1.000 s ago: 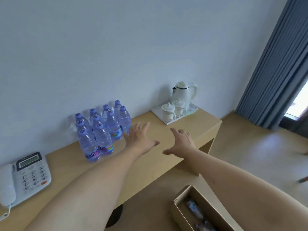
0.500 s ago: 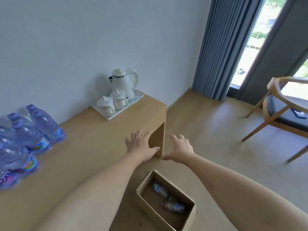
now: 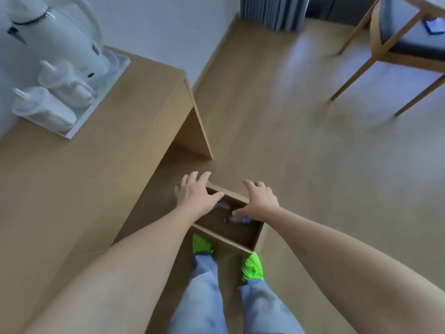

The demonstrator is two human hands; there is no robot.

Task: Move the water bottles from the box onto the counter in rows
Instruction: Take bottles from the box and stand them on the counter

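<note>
An open cardboard box [image 3: 250, 239] stands on the floor just in front of my feet. Two water bottles with blue labels lie at its bottom, one [image 3: 222, 205] partly under my left hand, the other [image 3: 239, 221] below my right hand. My left hand [image 3: 196, 195] hovers over the box's left side, fingers spread and empty. My right hand [image 3: 258, 201] hovers over the right side, also spread and empty. The wooden counter [image 3: 72, 177] runs along the left; the bottles set on it are out of view.
A white tray [image 3: 72, 133] with a white kettle [image 3: 60, 37] and two lidded cups [image 3: 48, 109] sits at the counter's far end. A wooden chair [image 3: 397, 44] stands at the upper right. Grey curtains [image 3: 272, 10] hang at the back.
The view has swung from the counter down to the floor box. Both hands have dropped from above the counter to just over the open box. The row of bottles has left the view.
</note>
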